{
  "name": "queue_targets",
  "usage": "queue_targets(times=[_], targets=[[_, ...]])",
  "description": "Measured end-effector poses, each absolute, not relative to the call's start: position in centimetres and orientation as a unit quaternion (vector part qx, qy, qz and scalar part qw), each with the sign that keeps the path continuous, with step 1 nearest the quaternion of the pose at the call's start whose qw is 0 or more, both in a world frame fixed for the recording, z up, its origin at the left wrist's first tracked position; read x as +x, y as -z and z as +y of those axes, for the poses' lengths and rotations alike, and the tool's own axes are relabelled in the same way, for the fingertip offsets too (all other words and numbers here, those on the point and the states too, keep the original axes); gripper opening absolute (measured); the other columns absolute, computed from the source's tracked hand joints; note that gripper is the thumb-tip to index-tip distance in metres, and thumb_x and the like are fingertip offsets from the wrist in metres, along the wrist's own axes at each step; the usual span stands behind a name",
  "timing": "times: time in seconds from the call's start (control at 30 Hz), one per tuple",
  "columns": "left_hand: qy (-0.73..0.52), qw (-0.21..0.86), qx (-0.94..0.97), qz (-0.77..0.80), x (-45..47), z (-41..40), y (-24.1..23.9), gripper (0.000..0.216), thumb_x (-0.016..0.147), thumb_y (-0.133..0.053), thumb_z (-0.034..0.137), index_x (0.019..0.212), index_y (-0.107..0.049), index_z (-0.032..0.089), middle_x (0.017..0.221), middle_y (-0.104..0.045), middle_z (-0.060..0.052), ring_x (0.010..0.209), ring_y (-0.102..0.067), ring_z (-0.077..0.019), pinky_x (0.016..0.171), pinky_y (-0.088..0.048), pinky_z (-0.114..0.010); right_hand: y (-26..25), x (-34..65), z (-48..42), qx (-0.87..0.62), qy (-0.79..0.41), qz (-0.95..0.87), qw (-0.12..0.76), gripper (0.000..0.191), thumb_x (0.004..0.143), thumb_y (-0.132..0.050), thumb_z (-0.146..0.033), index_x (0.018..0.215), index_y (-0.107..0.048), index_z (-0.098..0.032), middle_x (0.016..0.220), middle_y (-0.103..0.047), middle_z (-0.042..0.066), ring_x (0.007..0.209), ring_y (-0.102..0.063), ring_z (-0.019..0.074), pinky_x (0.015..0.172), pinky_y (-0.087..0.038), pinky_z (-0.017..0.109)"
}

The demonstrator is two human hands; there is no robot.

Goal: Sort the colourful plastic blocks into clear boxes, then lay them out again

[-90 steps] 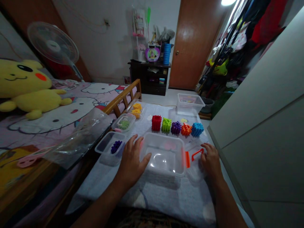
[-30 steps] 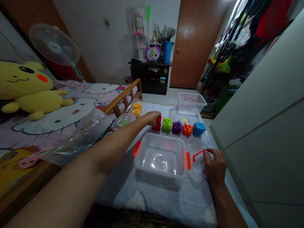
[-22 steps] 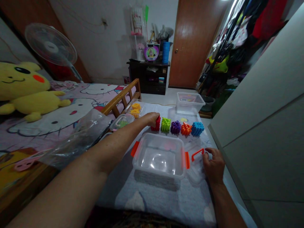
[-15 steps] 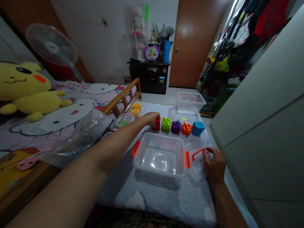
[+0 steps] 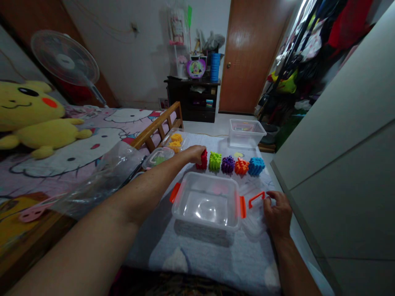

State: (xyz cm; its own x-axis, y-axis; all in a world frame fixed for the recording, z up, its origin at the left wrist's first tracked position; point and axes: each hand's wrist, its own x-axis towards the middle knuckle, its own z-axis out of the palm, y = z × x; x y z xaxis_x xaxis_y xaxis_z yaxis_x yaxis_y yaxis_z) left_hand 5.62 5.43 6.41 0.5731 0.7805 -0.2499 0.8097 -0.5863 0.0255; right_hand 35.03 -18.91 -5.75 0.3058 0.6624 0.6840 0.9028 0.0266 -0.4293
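Five knobbly blocks point(image 5: 228, 164) in a row beyond smooth clear plastic box point(image 5: 208, 205) | clamping red block point(image 5: 202, 163), row's left end, with left hand point(image 5: 196, 154), arm outstretched | resting right hand point(image 5: 279, 211), fingers curled, beside orange handle point(image 5: 256, 196); cannot tell if gripping

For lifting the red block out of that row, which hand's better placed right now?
The left, I'd judge: the left hand is at the red toothed block, fingers against it, at the row's left end. The right hand is beside the orange handle, nearer the blue toothed block.
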Motion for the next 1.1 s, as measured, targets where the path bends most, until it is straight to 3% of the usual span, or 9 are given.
queue_targets(times=[0.57,0.73,0.93,1.1], targets=[[0.096,0.057,0.888,0.447,5.3,5.2,-7.4,0.046,0.064,-0.073,0.026,0.108,-0.061,0.020,0.110,-0.071,-0.005,0.094,-0.065,-0.0210,0.069,-0.045,-0.024,5.7,34.9,-18.9,-0.686,0.136,-0.569,0.431,0.012,0.080,-0.050,-0.018,0.087,-0.061,-0.019,0.083,-0.063,0.006,0.081,-0.059,0.0226,0.080,-0.047,0.037],[0.088,0.052,0.887,0.450,5.1,4.0,-9.6,0.041,0.066,-0.072,0.025,0.104,-0.061,0.019,0.106,-0.070,-0.005,0.093,-0.064,-0.0210,0.071,-0.045,-0.025,5.9,35.1,-18.9,-0.687,0.137,-0.570,0.429,0.012,0.080,-0.050,-0.018,0.086,-0.060,-0.019,0.082,-0.062,0.006,0.079,-0.058,0.0221,0.079,-0.047,0.037],[0.030,0.052,0.922,0.382,4.4,-1.5,-13.5,0.039,0.069,-0.070,0.021,0.106,-0.057,0.019,0.110,-0.066,-0.007,0.097,-0.062,-0.0218,0.078,-0.044,-0.026,5.8,35.0,-18.9,-0.688,0.129,-0.569,0.431,0.011,0.080,-0.050,-0.018,0.085,-0.060,-0.019,0.083,-0.062,0.006,0.080,-0.058,0.0219,0.079,-0.047,0.036],[0.046,0.158,0.949,0.268,4.9,-8.5,-13.5,0.036,0.074,-0.068,0.019,0.108,-0.055,0.022,0.114,-0.064,-0.006,0.101,-0.061,-0.0195,0.082,-0.045,-0.026,5.7,34.8,-18.8,-0.685,0.126,-0.567,0.439,0.012,0.079,-0.049,-0.017,0.084,-0.059,-0.020,0.081,-0.061,0.005,0.078,-0.057,0.0210,0.078,-0.047,0.035]])
